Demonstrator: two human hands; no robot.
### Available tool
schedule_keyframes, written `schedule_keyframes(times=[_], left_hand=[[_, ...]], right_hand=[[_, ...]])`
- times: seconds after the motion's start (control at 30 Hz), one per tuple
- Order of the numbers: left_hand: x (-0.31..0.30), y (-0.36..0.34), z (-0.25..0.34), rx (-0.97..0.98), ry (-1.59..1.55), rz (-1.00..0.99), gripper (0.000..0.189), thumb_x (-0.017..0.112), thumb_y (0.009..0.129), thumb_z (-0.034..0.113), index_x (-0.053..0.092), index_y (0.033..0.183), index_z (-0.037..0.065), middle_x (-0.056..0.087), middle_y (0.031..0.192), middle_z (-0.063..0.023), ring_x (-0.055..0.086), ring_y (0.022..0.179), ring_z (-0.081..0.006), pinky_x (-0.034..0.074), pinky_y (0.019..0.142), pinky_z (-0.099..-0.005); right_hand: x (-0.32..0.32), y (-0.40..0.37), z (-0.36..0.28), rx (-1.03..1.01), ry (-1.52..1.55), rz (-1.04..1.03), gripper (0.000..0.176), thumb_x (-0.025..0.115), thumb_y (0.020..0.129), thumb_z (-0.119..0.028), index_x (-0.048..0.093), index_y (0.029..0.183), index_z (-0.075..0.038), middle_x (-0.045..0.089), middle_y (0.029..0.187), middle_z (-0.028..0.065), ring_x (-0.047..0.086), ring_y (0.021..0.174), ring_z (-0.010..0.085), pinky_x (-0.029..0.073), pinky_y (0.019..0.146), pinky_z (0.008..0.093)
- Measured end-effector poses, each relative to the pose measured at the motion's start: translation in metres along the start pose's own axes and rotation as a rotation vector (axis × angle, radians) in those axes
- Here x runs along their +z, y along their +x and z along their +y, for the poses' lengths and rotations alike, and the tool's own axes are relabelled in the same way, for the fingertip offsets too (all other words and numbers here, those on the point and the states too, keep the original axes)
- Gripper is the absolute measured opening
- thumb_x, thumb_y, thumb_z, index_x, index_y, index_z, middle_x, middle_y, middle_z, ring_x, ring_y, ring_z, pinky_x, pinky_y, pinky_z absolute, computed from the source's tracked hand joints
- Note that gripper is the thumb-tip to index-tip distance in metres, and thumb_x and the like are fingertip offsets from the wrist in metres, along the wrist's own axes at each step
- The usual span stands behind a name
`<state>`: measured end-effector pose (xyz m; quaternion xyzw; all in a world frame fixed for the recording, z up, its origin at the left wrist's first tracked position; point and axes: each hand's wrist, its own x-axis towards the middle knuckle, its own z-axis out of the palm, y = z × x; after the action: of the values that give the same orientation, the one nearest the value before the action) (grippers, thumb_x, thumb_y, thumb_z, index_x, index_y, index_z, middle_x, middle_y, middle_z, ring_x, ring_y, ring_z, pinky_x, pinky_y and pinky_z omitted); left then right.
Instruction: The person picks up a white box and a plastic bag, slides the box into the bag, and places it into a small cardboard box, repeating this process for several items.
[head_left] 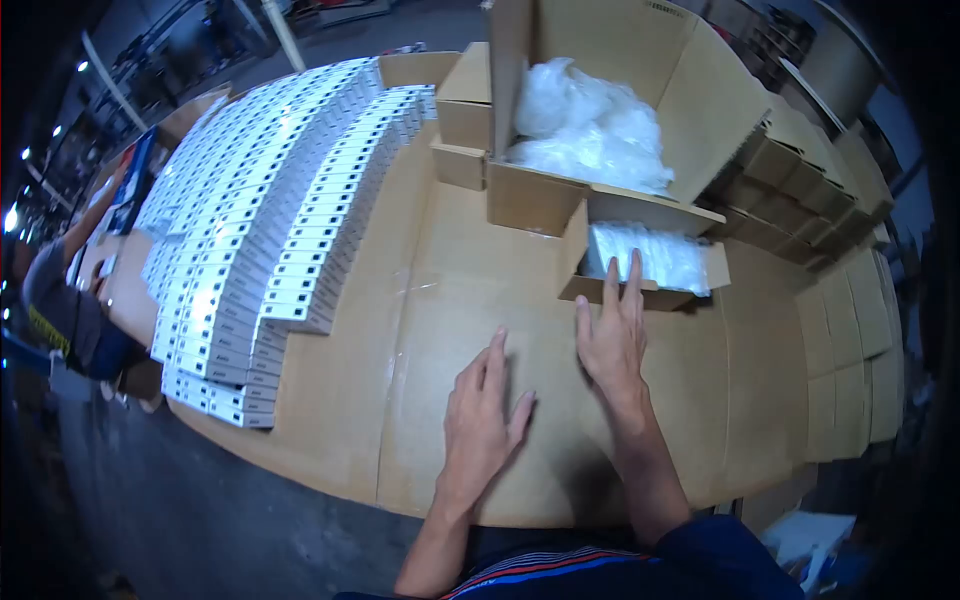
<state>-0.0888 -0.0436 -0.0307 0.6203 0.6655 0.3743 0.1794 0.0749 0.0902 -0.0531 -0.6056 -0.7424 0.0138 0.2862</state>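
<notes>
My left hand (478, 425) hovers over the cardboard-covered table (440, 300), fingers apart and nothing in it. Further right, my right hand (612, 340) reaches forward with its fingers spread and empty. Its fingertips are at the front edge of a small open carton (574, 250); whether they touch it I cannot tell. Inside that carton lies a row of items in clear plastic wrap (650, 258).
Many small white boxes (230, 200) stand stacked in rows at the left. Behind the small carton is a large open box (720, 110) holding crumpled clear plastic (590, 120). Brown cartons (850, 340) line the right edge. Another person (60, 290) stands far left.
</notes>
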Motion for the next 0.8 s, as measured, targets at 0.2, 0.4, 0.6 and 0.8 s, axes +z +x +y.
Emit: schedule_keyframes(times=[0.2, 0.4, 0.6, 0.8], left_hand=[[-0.049, -0.016, -0.040, -0.152, 0.100, 0.280, 0.071, 0.075, 0.088, 0.009, 0.045, 0.152, 0.004, 0.055, 0.140, -0.0233, 0.054, 0.127, -0.0398, 0.045, 0.108, -0.0451], [-0.087, -0.014, -0.091, -0.223, 0.223, 0.521, 0.067, 0.071, 0.088, 0.004, 0.045, 0.150, 0.002, 0.051, 0.143, -0.0230, 0.050, 0.132, -0.0417, 0.043, 0.111, -0.0458], [-0.118, 0.012, -0.145, -0.146, 0.446, 0.543, 0.070, 0.072, 0.084, -0.001, 0.046, 0.148, 0.002, 0.052, 0.144, -0.0207, 0.048, 0.135, -0.0411, 0.041, 0.114, -0.0467], [-0.129, 0.011, -0.162, -0.108, 0.489, 0.601, 0.058, 0.070, 0.083, -0.006, 0.058, 0.139, 0.004, 0.060, 0.130, -0.0161, 0.056, 0.124, -0.0369, 0.046, 0.107, -0.0455]], right_hand=[[-0.002, -0.009, -0.036, -0.041, 0.365, 0.192, 0.083, 0.068, 0.085, -0.002, 0.028, 0.159, 0.001, 0.014, 0.167, 0.0292, 0.026, 0.151, 0.0476, 0.028, 0.121, 0.0527], [0.028, -0.015, -0.127, -0.530, 0.550, -0.189, 0.076, 0.064, 0.083, 0.000, 0.039, 0.154, -0.002, 0.033, 0.161, 0.0236, 0.036, 0.145, 0.0433, 0.034, 0.116, 0.0535], [0.101, 0.011, -0.221, -0.899, 0.478, -0.409, 0.072, 0.065, 0.084, -0.006, 0.042, 0.153, -0.010, 0.041, 0.159, 0.0141, 0.041, 0.141, 0.0406, 0.039, 0.111, 0.0546], [0.119, 0.036, -0.241, -0.956, 0.361, -0.442, 0.056, 0.063, 0.085, -0.007, 0.054, 0.141, -0.009, 0.049, 0.153, 0.0101, 0.044, 0.139, 0.0393, 0.038, 0.109, 0.0578]])
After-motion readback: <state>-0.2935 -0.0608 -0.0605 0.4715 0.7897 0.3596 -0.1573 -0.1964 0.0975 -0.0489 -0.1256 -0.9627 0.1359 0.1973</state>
